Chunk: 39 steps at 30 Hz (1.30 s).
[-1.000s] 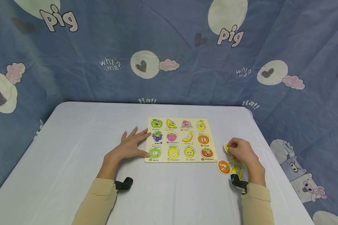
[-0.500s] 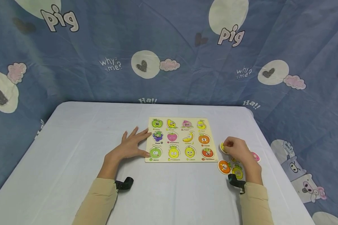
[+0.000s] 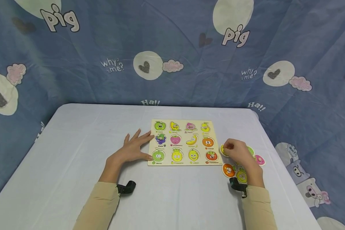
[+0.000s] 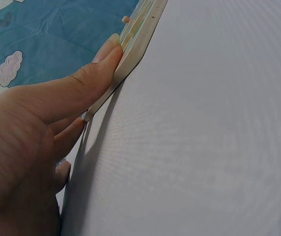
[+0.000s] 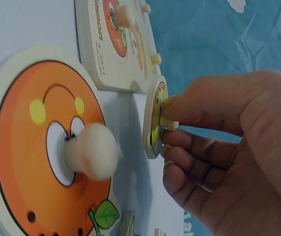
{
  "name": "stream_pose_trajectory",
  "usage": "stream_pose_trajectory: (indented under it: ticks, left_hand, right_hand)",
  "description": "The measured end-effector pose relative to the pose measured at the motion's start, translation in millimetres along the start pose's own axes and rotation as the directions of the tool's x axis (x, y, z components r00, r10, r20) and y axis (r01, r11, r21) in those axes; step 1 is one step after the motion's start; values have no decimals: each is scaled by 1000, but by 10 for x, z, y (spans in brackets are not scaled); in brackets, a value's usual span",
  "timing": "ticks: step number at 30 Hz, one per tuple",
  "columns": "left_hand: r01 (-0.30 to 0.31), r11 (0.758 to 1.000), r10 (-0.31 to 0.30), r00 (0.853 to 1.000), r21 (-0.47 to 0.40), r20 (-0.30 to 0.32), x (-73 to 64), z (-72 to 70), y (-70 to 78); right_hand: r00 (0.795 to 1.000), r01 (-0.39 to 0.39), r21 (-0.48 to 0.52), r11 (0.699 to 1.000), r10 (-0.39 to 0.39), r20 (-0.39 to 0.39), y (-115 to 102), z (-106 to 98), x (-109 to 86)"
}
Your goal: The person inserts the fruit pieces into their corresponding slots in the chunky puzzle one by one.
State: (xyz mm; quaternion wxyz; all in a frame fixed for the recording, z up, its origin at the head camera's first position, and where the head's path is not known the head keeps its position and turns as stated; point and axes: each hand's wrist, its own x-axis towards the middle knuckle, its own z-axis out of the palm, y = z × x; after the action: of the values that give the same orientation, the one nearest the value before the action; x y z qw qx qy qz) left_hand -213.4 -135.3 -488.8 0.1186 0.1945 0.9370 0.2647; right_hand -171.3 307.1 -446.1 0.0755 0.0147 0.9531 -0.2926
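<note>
A wooden fruit puzzle board lies flat on the white table. Spread fingers of my left hand rest along its left edge, the thumb at the near left corner. In the left wrist view that thumb touches the board's rim. Just right of the board, my right hand pinches a yellow puzzle piece by its knob. The right wrist view shows this piece tilted on edge above the table, beside the board's corner; its face is partly hidden by the fingers.
Near the right hand lie several loose pieces: an orange one, a pineapple, a pink one and a green one, some partly covered by the arm. A blue printed curtain hangs behind the table.
My right hand has moved left with the yellow puzzle piece, towards the board, uncovering the pink and green pieces. My left hand has stayed on the board's edge.
</note>
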Motion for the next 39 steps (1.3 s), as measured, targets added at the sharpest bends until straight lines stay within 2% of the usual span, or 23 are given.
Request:
stream_pose_trajectory:
  ticks: [24,30,39]
  left_hand:
    - [15,1000,-15,1000,-3,1,1,4,10]
    - [9,1000,-9,1000,-6,-1,-2,4,9]
    - [4,1000,-4,1000,-6,-4,-9,1,18]
  right_hand:
    - [995,93,0,996,-93,20,-151,141,56]
    - [994,98,24,995,-99,35,-192,186,69]
    - [994,112,-6,994,-112,20,-250,260,73]
